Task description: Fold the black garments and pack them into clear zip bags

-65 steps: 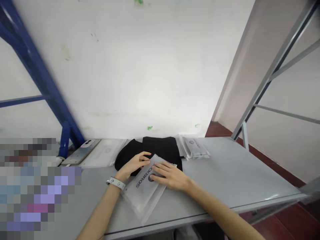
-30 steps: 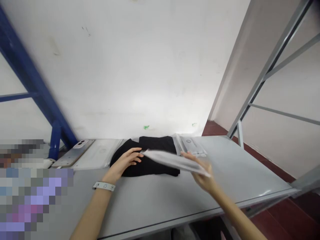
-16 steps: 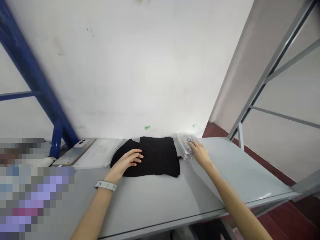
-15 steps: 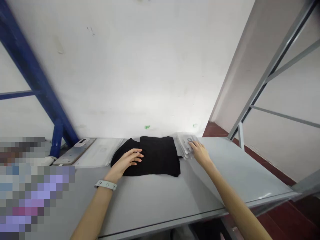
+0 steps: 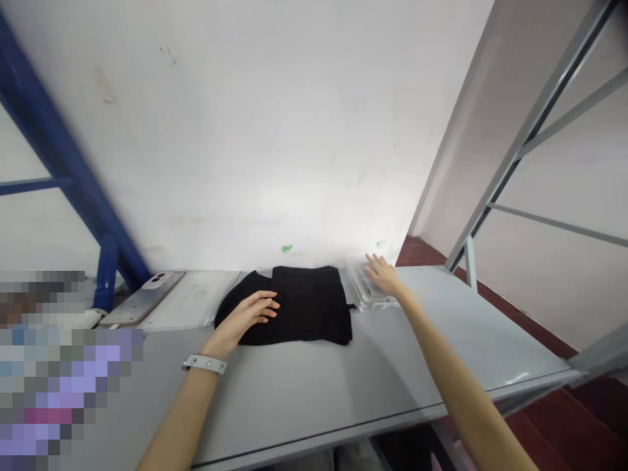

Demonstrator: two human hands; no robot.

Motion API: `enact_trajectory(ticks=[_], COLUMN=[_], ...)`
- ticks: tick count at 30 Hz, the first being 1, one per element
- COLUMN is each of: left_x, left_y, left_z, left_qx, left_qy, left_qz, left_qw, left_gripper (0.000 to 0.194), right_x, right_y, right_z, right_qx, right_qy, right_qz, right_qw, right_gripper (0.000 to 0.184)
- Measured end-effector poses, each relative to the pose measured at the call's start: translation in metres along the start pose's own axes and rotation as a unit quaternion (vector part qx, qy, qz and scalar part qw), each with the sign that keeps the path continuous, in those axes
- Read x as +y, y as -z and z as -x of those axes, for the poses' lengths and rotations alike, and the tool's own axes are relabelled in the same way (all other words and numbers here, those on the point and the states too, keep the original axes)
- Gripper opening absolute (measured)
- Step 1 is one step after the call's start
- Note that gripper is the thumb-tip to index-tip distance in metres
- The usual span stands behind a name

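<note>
A folded black garment (image 5: 314,304) lies flat on the grey table in the middle of the head view. My left hand (image 5: 252,314) rests on its left part, fingers stretched out and slightly apart, gripping nothing. To the right of the cloth is a small stack of clear plastic bags (image 5: 360,288). My right hand (image 5: 383,275) is over that stack with its fingers spread; whether it touches the top bag I cannot tell. A small dark tab sticks out from the garment's right edge towards the bags.
Left of the garment lie more clear plastic bags (image 5: 196,297) and a phone (image 5: 142,301). A white wall panel (image 5: 294,131) rises behind the table (image 5: 314,392). Blue metal posts (image 5: 78,157) stand at the left, a grey frame (image 5: 520,157) at the right. The lower left is pixelated.
My right hand has moved slightly up and away over the bag stack, its fingers now more spread. The stack's bags lie a little differently. My left hand stays on the garment.
</note>
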State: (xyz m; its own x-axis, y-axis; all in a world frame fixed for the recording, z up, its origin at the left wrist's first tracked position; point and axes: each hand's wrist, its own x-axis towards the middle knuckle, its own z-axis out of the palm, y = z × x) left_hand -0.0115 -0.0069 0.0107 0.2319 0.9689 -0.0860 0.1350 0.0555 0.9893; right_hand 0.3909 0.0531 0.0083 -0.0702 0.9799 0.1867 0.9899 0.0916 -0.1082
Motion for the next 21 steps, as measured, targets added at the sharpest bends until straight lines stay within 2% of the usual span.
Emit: enact_trajectory(ticks=[4,8,10,12,14,16,17,19,21], left_x=[0.002,0.003,0.003,0.003,0.003,0.001,-0.001,-0.008,-0.018], left_y=[-0.001,0.000,0.005,0.013,0.024,0.035,0.040,0.050,0.058], left_z=[0.002,0.000,0.000,0.004,0.011,0.020,0.025,0.031,0.035], left_qx=[0.002,0.012,0.004,-0.029,-0.061,-0.061,-0.053,-0.042,-0.034], left_qy=[-0.005,-0.058,-0.112,-0.152,-0.162,-0.159,-0.159,-0.162,-0.166], left_qz=[-0.026,-0.113,-0.200,-0.283,-0.334,-0.363,-0.376,-0.402,-0.420], left_qw=[1.000,0.992,0.973,0.947,0.926,0.916,0.911,0.900,0.892], left_gripper=[0.046,0.043,0.037,0.032,0.034,0.037,0.035,0.026,0.019], right_x=[-0.012,-0.008,-0.008,-0.013,-0.026,-0.044,-0.055,-0.075,-0.090], right_y=[-0.022,-0.025,-0.020,-0.014,-0.009,-0.005,-0.005,-0.008,-0.013], right_z=[-0.003,0.001,0.000,0.001,0.009,0.026,0.037,0.064,0.088], right_qx=[-0.019,-0.026,-0.025,-0.013,0.046,0.122,0.141,0.085,0.041], right_qy=[0.014,0.024,0.030,0.027,0.030,0.080,0.129,0.263,0.308], right_qz=[0.027,0.046,0.053,0.061,0.060,0.028,-0.002,-0.062,-0.087], right_qw=[0.999,0.998,0.998,0.998,0.997,0.989,0.982,0.959,0.947], right_gripper=[0.050,0.048,0.046,0.048,0.052,0.052,0.049,0.045,0.040])
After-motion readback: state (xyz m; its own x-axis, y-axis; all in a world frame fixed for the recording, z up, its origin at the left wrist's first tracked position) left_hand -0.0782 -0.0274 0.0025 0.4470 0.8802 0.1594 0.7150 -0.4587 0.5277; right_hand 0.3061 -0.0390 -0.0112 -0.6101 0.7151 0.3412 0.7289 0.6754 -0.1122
